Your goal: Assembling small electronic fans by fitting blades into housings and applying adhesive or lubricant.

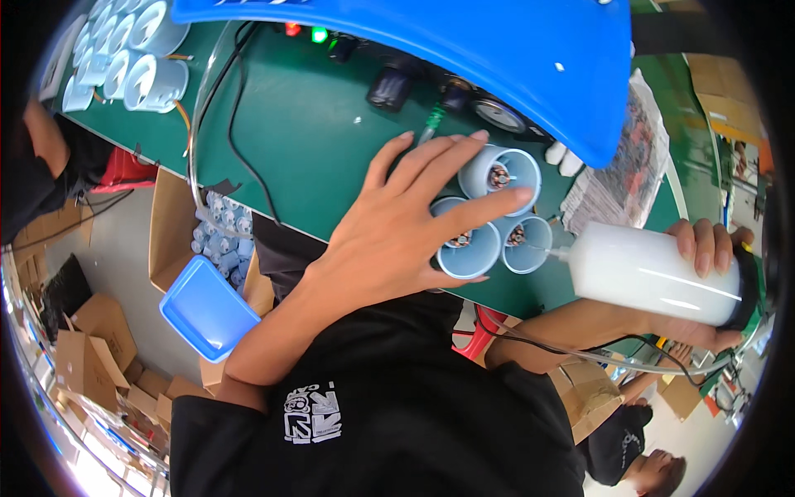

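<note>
Cups point(469, 263) first: you've got three of them bunched on the green bench point(306, 108), just under your left hand point(385, 228). That hand is spread wide but clamped round the bunch, thumb on the near side of the left cup, index finger lying across toward the back one. Thin-walled pale blue plastic by the look of it, so I'd expect them light, fairly stiff, a bit slick and easy to tip. Best hold is low on the outer walls, imo, away from the coppery cores point(500, 176) inside, since those windings look like the fragile bit. Your right hand point(704, 253) is wrapped round the bottle point(646, 269) close to its dark end, fingers over the top. The bottle lies nearly on its side, its thin nozzle point(560, 253) pointing at the front right cup; can't tell if it touches. Smooth white squeezy-looking body, probably soft and heavier than a cup, so grip the middle for balance. Shape-wise it's all round stuff: smooth open cups, knobbly ribbed cores, a fat cylinder, plus a crinkly clear bag point(625, 161) behind.
</note>
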Available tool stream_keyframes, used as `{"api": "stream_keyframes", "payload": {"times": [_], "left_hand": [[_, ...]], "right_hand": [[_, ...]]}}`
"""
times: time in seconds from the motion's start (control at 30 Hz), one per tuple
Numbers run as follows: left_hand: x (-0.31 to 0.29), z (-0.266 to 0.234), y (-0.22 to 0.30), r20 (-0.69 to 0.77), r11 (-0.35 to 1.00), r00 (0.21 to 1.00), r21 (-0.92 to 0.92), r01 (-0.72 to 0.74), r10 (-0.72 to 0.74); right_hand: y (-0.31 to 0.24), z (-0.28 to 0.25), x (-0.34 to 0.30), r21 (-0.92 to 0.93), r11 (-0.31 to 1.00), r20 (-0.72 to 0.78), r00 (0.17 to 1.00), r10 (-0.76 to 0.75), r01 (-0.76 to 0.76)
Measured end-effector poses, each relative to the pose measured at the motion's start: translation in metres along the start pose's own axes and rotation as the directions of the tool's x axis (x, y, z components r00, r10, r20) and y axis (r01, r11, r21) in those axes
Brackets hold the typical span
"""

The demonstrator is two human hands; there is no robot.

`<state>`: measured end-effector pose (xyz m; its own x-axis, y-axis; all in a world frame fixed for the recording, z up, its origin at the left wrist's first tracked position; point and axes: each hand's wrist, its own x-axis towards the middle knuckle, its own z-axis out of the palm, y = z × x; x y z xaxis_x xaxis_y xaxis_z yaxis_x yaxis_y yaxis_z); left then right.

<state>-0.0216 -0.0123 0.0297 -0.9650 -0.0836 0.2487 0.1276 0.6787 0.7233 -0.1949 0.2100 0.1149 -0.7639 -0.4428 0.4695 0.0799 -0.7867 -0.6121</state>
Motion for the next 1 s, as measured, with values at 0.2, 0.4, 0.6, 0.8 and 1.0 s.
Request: {"api": "stream_keyframes", "payload": {"times": [0.2, 0.4, 0.6, 0.8, 1.0], "left_hand": [[0.001, -0.004, 0.003, 0.071, 0.998, 0.997, -0.047, 0.035, -0.031], [0.001, -0.002, 0.0, 0.025, 0.999, 0.999, -0.017, -0.034, 0.035], [0.001, -0.001, 0.002, 0.016, 1.0, 1.0, -0.021, -0.013, 0.014], [0.001, -0.002, 0.001, 0.033, 1.0, 0.999, -0.01, -0.011, 0.011], [0.0, 0.0, 0.0, 0.028, 1.0, 0.999, -0.017, -0.018, 0.019]], "right_hand": [[0.008, -0.004, -0.005, -0.104, 0.993, 0.02, 0.998, 0.061, -0.059], [0.011, -0.006, -0.005, -0.1, 0.987, 0.023, 0.991, 0.131, -0.128], [0.01, -0.006, -0.008, -0.134, 0.985, -0.03, 0.994, 0.104, -0.107], [0.016, -0.005, -0.009, -0.172, 0.976, -0.037, 0.991, 0.127, -0.131], [0.013, -0.006, -0.01, -0.206, 0.972, -0.055, 0.994, 0.1, -0.109]]}}
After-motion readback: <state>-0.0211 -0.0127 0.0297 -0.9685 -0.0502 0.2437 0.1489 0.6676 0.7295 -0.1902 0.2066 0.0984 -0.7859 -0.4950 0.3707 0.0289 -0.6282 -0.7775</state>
